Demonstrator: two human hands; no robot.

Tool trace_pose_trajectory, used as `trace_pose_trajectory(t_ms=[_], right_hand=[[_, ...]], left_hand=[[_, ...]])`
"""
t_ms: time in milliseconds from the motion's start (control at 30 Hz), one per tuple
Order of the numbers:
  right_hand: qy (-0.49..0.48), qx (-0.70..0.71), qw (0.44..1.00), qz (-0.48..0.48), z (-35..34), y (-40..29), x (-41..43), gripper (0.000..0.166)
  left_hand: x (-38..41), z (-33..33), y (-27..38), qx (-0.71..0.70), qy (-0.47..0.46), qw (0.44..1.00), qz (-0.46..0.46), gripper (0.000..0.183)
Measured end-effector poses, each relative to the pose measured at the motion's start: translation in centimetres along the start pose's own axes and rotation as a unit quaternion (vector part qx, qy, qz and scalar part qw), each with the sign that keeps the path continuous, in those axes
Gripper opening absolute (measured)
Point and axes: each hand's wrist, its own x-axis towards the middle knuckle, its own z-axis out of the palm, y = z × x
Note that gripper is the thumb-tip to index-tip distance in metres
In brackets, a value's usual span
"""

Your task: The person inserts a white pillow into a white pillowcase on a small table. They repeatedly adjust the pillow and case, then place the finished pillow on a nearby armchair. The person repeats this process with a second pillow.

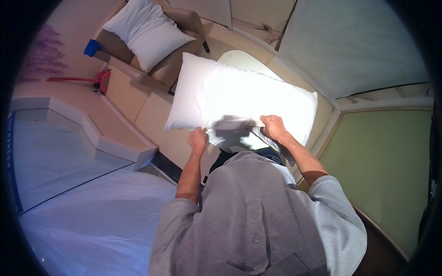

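A large white pillow (pixel 241 93) lies before me, brightly lit, its long near side facing my body. My left hand (pixel 198 139) grips white fabric at the pillow's near edge, left of centre. Farther right along that edge, my right hand (pixel 274 128) is closed on a fold of the same fabric, and some loose cloth hangs below it. Between the hands the edge sags, with a dark shadow falling over it. Part of a white table (pixel 238 58) shows beyond the pillow's far side.
A tan armchair (pixel 186 20) at the upper left holds another white pillow (pixel 155 34). A blue item (pixel 92 48) hangs on its arm. Near the left wall lies a red long-handled tool (pixel 103 81). A green panel (pixel 383 158) stands at right, and a translucent sheet (pixel 100 214) at lower left.
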Motion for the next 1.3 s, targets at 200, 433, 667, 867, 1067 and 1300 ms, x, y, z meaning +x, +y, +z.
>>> trace_pose_trajectory(t_ms=[200, 433, 667, 867, 1067, 1300], right_hand=[[0.061, 0.094, 0.994, 0.015, -4.7, -0.2, 1.0, 0.006], [-0.045, 0.137, 0.975, 0.171, -4.4, 1.3, 4.2, 0.021], [0.069, -0.008, 0.996, 0.05, -2.2, -2.3, 2.6, 0.057], [0.119, -0.018, 0.992, 0.027, 0.3, -3.3, 2.0, 0.051], [0.112, 0.118, 0.986, 0.034, -3.4, -1.7, 3.9, 0.018], [0.086, 0.066, 0.991, 0.073, -12.9, -0.1, 4.0, 0.019]], left_hand=[[2.5, -5.6, 1.7, -0.016, 0.093, 0.995, -0.005, 0.026], [0.2, 2.3, 3.1, -0.298, -0.083, 0.95, -0.043, 0.031], [0.5, 6.2, 3.6, -0.47, -0.083, 0.859, -0.185, 0.022], [-0.6, 4.3, 4.4, -0.668, -0.184, 0.683, -0.23, 0.022], [-0.8, -2.4, 5.4, -0.598, -0.246, 0.752, -0.125, 0.027], [0.0, -15.8, 10.9, -0.626, -0.254, 0.737, -0.014, 0.024]])
